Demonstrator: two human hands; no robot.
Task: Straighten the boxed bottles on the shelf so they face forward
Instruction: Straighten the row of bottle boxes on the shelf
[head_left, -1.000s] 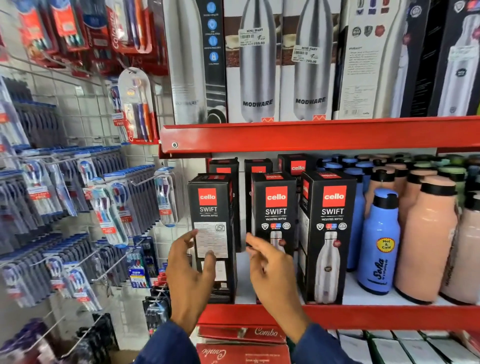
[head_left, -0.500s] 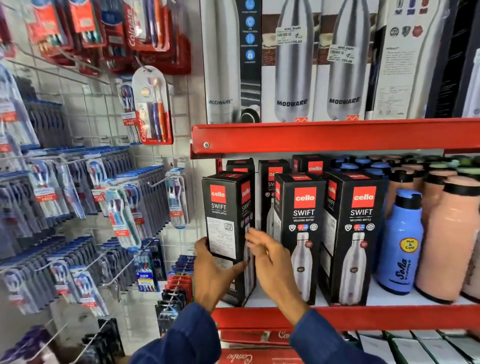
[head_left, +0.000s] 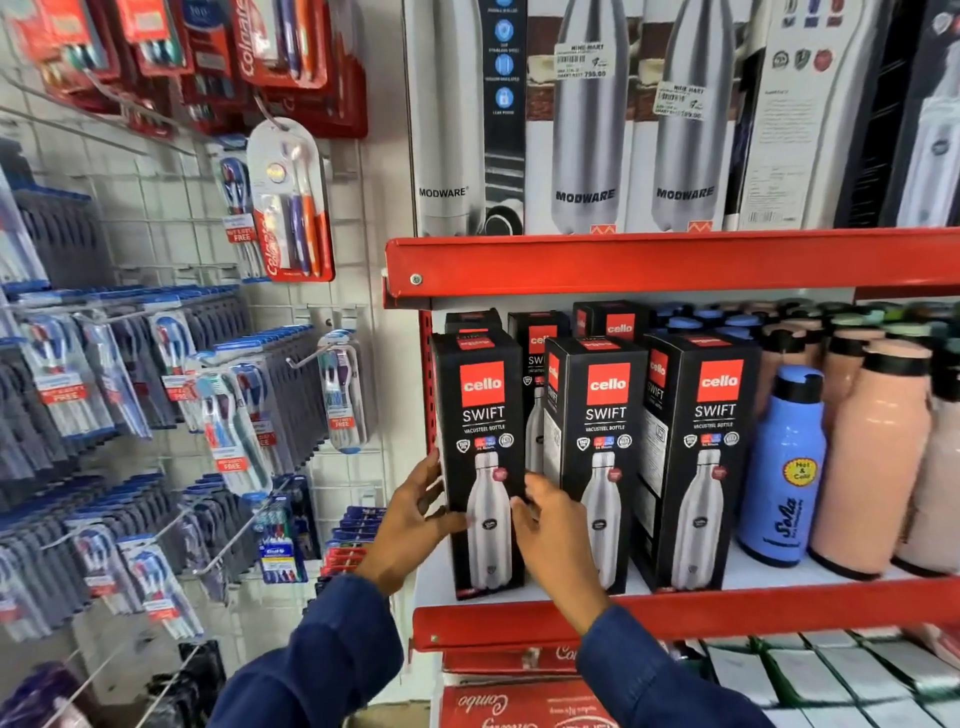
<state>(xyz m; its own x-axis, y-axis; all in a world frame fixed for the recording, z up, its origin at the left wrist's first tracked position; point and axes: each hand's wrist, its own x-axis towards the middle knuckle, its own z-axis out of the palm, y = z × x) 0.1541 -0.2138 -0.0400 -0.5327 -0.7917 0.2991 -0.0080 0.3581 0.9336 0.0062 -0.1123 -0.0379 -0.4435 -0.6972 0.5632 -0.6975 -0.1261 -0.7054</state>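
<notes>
Three black Cello Swift bottle boxes stand in the front row on the red shelf (head_left: 779, 608). The leftmost box (head_left: 480, 431) shows its front, with the bottle picture facing me. My left hand (head_left: 415, 519) grips its left edge, thumb across the front. My right hand (head_left: 550, 525) presses against its right edge, fingers between it and the middle box (head_left: 605, 415). The right box (head_left: 714, 415) also faces forward, with a little of its left side showing. More black boxes (head_left: 613, 322) stand behind them.
Blue (head_left: 784, 467) and peach bottles (head_left: 872, 457) fill the shelf's right part. Tall Modware boxes (head_left: 587, 130) stand on the upper shelf (head_left: 675, 260). Toothbrush packs (head_left: 291, 202) hang on a wire grid at left. Red and white boxes (head_left: 519, 701) lie below.
The leftmost box has been turned from its label side to its front face between both hands. The view has moved closer and to the left.
</notes>
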